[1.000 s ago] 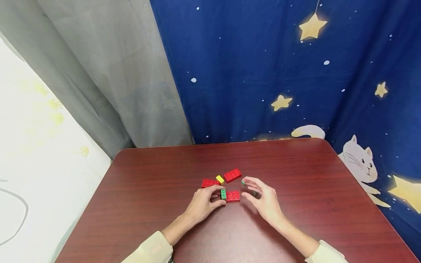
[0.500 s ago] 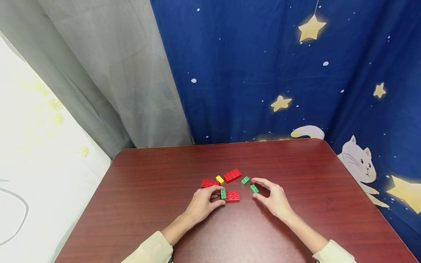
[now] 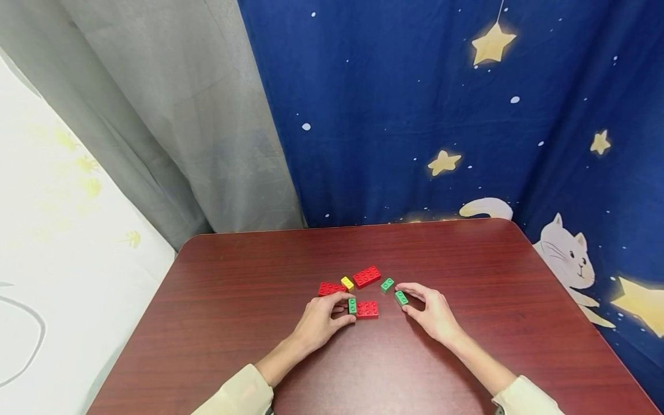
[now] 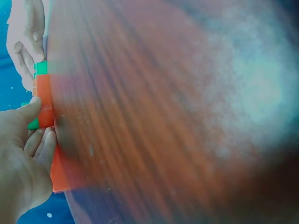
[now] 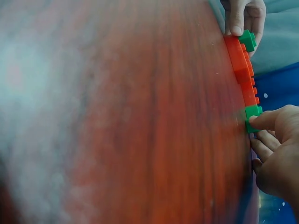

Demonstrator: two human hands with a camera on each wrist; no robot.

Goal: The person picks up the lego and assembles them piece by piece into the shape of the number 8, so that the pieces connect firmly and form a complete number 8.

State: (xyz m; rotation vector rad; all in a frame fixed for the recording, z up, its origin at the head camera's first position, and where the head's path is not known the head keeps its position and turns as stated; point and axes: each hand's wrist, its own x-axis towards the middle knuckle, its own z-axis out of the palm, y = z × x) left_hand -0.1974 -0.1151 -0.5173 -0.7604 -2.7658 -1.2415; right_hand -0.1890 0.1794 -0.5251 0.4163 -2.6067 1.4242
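In the head view, my left hand (image 3: 317, 324) pinches a small green building brick (image 3: 352, 306) between thumb and fingers. That brick sits on the left end of a red studded brick (image 3: 368, 310) on the table. To the right, my right hand (image 3: 432, 314) has its thumb and index finger at the two ends of a second green brick (image 3: 401, 298); the right wrist view shows the thumb (image 5: 261, 121) against it. A third green brick (image 3: 387, 285) lies just beyond, to the left. My left fingers partly cover another red brick (image 3: 331, 289).
A small yellow brick (image 3: 347, 283) and a red brick (image 3: 366, 276) lie farther back. Everything rests on a dark reddish wooden table (image 3: 249, 271). Behind its far edge hang a grey curtain (image 3: 207, 127) and a blue curtain (image 3: 373, 115) with stars.
My right hand has drawn back to the right from over the green bricks, and its thumb and index finger have closed in on the nearer one. The left hand stays put.
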